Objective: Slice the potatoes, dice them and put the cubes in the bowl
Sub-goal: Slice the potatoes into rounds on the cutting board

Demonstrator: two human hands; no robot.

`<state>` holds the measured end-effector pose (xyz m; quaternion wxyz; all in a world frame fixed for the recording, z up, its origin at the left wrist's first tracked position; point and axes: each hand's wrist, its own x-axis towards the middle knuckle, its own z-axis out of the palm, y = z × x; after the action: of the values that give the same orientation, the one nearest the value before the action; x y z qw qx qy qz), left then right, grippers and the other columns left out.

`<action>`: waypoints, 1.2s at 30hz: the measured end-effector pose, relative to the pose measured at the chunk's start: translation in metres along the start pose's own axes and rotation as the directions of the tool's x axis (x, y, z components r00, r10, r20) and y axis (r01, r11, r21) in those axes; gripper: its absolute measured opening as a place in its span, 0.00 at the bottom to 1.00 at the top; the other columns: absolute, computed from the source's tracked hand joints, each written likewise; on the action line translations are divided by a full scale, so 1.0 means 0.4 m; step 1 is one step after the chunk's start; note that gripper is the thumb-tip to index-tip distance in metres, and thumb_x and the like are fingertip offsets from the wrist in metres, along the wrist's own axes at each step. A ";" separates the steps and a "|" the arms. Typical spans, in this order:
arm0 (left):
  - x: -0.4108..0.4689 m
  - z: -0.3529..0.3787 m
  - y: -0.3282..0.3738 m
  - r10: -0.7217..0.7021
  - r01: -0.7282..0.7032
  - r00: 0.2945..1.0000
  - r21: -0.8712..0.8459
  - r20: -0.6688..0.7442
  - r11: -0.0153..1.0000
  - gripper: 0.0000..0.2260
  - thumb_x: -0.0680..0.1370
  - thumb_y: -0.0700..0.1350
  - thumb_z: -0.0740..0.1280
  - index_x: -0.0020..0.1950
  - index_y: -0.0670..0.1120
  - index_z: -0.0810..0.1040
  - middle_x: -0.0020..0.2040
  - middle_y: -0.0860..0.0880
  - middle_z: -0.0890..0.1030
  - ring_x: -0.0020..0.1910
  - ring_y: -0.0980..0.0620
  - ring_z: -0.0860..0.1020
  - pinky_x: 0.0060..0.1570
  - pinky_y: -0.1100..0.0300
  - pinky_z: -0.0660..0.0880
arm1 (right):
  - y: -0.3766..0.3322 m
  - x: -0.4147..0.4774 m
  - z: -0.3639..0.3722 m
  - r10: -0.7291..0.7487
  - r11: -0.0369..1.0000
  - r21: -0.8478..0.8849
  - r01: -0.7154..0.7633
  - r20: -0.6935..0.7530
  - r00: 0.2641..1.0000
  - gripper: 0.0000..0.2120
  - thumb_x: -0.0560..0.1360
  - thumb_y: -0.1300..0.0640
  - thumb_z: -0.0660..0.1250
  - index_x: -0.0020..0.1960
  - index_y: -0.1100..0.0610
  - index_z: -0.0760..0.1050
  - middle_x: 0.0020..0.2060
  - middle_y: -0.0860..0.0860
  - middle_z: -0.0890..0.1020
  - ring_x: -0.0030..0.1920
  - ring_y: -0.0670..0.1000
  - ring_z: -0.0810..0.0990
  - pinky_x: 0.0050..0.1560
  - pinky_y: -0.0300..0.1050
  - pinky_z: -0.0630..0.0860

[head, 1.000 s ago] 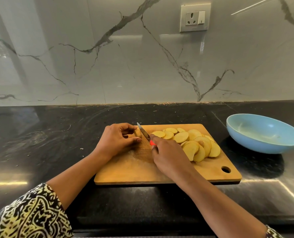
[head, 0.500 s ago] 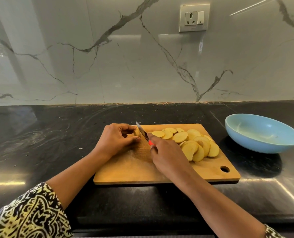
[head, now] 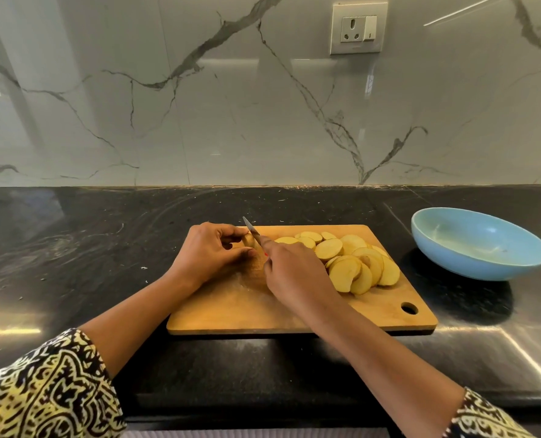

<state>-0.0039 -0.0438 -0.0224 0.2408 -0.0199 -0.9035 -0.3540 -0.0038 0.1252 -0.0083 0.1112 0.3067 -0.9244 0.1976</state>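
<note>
On a wooden cutting board [head: 231, 311], my left hand [head: 210, 252] pinches a small potato stub [head: 248, 241] between curled fingers and thumb, and just beside it my right hand [head: 289, 271] grips a small knife [head: 252, 230], its blade angled up and away against the stub. To the right, round potato slices [head: 348, 263] lie overlapping in a heap on the board, and further right, apart from it, a light blue bowl [head: 481, 245] sits on the table [head: 73, 248], its pale inside showing. The table is glossy black stone, backed by a white marble wall [head: 231, 121] with grey veins and a socket [head: 359, 28] high up.
</note>
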 end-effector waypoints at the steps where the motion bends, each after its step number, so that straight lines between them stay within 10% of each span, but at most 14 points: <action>1: 0.000 0.001 0.000 0.011 -0.011 1.000 0.007 0.000 1.000 0.18 0.69 0.47 0.76 0.58 0.46 0.81 0.47 0.57 0.81 0.44 0.64 0.79 0.49 0.72 0.76 | -0.003 0.008 -0.001 -0.004 1.000 -0.021 0.004 0.019 1.000 0.23 0.81 0.56 0.59 0.75 0.52 0.62 0.54 0.51 0.80 0.49 0.49 0.77 0.46 0.42 0.74; 8: 0.005 -0.001 -0.011 -0.022 0.022 0.999 -0.009 0.025 1.000 0.22 0.66 0.51 0.77 0.58 0.46 0.81 0.49 0.52 0.83 0.47 0.60 0.81 0.50 0.67 0.78 | -0.009 -0.011 -0.009 0.011 0.994 -0.109 0.011 0.192 0.981 0.21 0.80 0.55 0.61 0.73 0.52 0.65 0.54 0.51 0.79 0.52 0.50 0.78 0.51 0.44 0.77; 21: -0.002 -0.019 -0.006 -0.125 0.132 0.990 -0.119 0.064 0.984 0.21 0.65 0.50 0.77 0.57 0.49 0.81 0.47 0.59 0.81 0.47 0.66 0.79 0.45 0.74 0.74 | 0.000 -0.043 0.004 0.152 0.971 -0.191 -0.142 0.038 0.988 0.22 0.82 0.55 0.56 0.75 0.53 0.60 0.55 0.51 0.79 0.52 0.51 0.78 0.43 0.42 0.71; 36: 0.007 -0.011 -0.013 -0.128 0.133 0.989 -0.064 0.078 0.989 0.23 0.67 0.51 0.75 0.61 0.49 0.79 0.56 0.54 0.81 0.50 0.63 0.78 0.47 0.73 0.72 | -0.005 -0.050 -0.020 0.074 0.992 0.107 -0.065 -0.079 0.994 0.23 0.81 0.53 0.59 0.75 0.48 0.61 0.59 0.47 0.80 0.50 0.45 0.78 0.48 0.39 0.75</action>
<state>-0.0056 -0.0508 -0.0216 0.1829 0.0181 -0.8983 -0.3991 0.0139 0.1377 -0.0071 0.1261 0.2713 -0.9176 0.2618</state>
